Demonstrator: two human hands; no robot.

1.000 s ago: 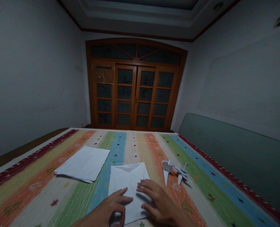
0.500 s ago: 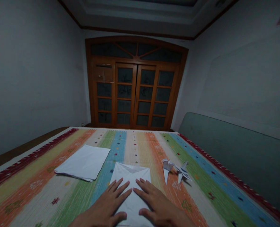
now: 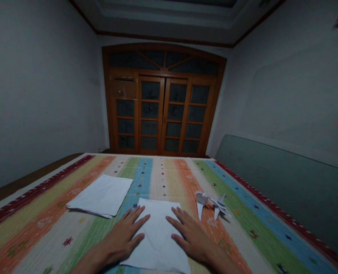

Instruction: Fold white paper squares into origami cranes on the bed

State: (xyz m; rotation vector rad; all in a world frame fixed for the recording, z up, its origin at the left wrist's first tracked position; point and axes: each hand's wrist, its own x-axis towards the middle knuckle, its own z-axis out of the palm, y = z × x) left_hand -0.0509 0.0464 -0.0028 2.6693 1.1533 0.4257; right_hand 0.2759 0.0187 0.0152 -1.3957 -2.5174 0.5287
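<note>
A white sheet of paper point(image 3: 159, 243) lies flat on the striped tablecloth in front of me. My left hand point(image 3: 127, 232) rests on its left side with the fingers spread. On its right side lies my right hand point(image 3: 187, 232), fingers also apart and palm down. Neither hand grips anything. A faint crease runs across the lower part of the sheet, and the hands cover parts of both side edges.
To the left is a stack of white paper point(image 3: 103, 195). Folded paper figures point(image 3: 213, 203) stand to the right. The striped tablecloth point(image 3: 69, 224) covers the table. A pale green panel point(image 3: 277, 182) runs along the right side, and wooden doors point(image 3: 163, 114) stand beyond.
Both hands have slid outward, toward the sheet's sides. The folded flap that showed at the sheet's far edge no longer shows; a plain, straight far edge is visible now.
</note>
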